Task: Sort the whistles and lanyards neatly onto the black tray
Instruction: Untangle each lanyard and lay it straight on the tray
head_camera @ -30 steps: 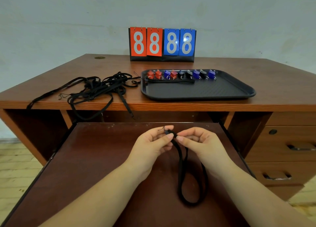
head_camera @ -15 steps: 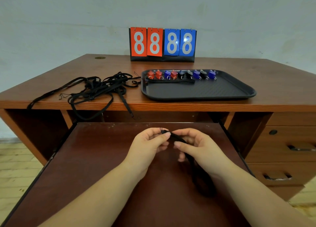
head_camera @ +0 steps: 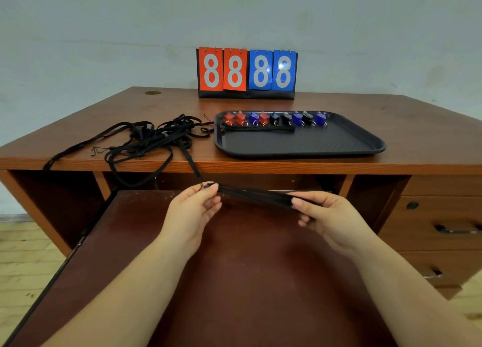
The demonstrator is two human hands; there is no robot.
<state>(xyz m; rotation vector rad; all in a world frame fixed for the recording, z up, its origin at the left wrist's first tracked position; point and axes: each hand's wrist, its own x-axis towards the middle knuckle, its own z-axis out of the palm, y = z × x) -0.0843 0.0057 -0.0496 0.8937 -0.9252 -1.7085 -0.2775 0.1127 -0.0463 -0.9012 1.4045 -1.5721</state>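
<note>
A: L to R: lanyard pile (head_camera: 146, 140) on desk, left hand (head_camera: 193, 211) pinches clip end of folded lanyard (head_camera: 255, 196), right hand (head_camera: 328, 216) grips other end, tray (head_camera: 365, 151) beyond w/ whistles (head_camera: 273, 118).

B: Risk imo: the fold springs open if either pinch slackens.

Black lanyard (head_camera: 257, 195), folded, taut, horizontal

The tray's (head_camera: 300, 144) front stretch lies bare; whistles (head_camera: 273, 118) and one lanyard (head_camera: 258, 129) line its far edge. A tangle (head_camera: 154, 137) crowds the desk (head_camera: 417, 137) just left.
</note>
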